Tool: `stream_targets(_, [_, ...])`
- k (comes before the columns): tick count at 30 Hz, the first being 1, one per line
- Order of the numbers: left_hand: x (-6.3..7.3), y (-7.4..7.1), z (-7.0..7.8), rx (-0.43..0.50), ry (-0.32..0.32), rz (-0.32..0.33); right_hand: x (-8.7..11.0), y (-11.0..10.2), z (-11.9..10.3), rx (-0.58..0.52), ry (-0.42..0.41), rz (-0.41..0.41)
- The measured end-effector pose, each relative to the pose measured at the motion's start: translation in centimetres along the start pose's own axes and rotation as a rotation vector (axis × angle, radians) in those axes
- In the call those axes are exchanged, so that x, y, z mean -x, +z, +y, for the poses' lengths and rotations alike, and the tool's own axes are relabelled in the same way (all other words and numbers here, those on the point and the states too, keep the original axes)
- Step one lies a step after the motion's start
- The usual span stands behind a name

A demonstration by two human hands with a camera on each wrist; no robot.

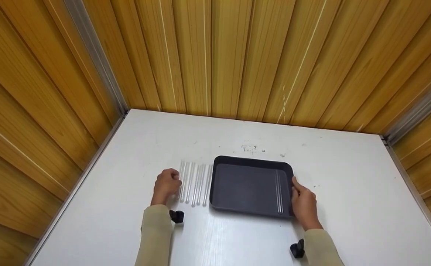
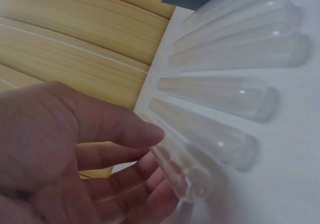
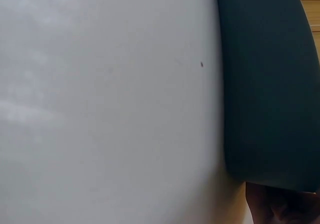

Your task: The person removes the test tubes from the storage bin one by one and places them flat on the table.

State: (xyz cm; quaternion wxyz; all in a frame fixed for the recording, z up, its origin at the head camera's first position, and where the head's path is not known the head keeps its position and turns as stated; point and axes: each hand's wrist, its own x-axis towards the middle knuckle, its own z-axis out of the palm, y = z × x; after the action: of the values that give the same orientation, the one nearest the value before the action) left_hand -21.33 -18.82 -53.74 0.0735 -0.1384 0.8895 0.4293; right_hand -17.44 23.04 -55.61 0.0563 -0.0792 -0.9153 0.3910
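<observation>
My left hand [image 1: 166, 186] is at the left end of a row of clear test tubes [image 1: 199, 186] lying side by side on the white table. In the left wrist view its thumb and fingers pinch the nearest test tube [image 2: 194, 180], whose rounded end points toward the camera. To the right of the row stands a dark grey rectangular tray [image 1: 246, 190]. Two clear test tubes [image 1: 279, 194] lie inside it, along the right side. My right hand [image 1: 304, 203] grips the tray's right wall, thumb up at the rim. The right wrist view shows mostly the tray's outer wall [image 3: 270, 84].
The white table [image 1: 359, 199] reaches back to a wood-patterned panel wall [image 1: 230, 59], with similar panels on both sides. Dark marks [image 1: 249, 148] spot the table behind the tray. A black wrist camera [image 1: 177, 216] sits on the left sleeve, another [image 1: 297, 249] on the right.
</observation>
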Motion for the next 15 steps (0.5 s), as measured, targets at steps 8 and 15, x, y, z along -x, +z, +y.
stream_targets(8, [0.30,-0.48,0.09,0.009,-0.010,0.003,0.10,0.17,0.00,0.022,-0.053,0.046])
stream_targets(15, [0.61,-0.95,0.43,0.009,0.005,0.020,0.00,0.15,0.10,0.014,-0.023,0.024])
